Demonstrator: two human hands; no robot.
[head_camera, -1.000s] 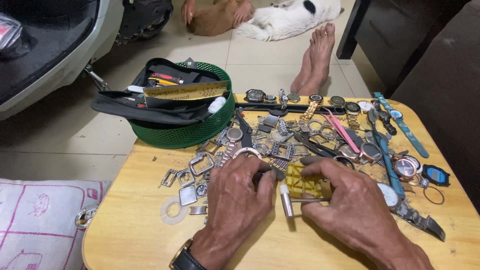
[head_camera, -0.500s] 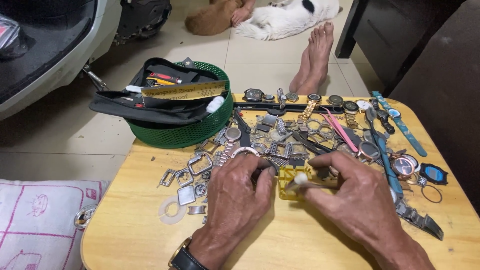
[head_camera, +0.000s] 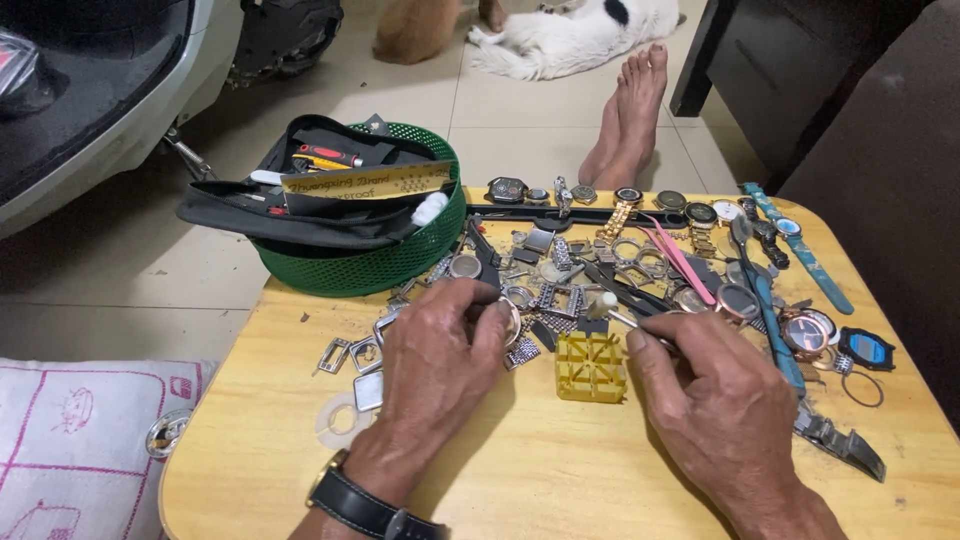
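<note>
Head view: left hand pinches a round watch case at its fingertips; right hand grips a thin white-tipped tool. The yellow block sits between the fingers. Best to keep the case steady and the tool strokes light.

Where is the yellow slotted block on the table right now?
In the head view, the yellow block sits on the table near the centre, between the left hand and right hand, just below the watch parts.
</note>
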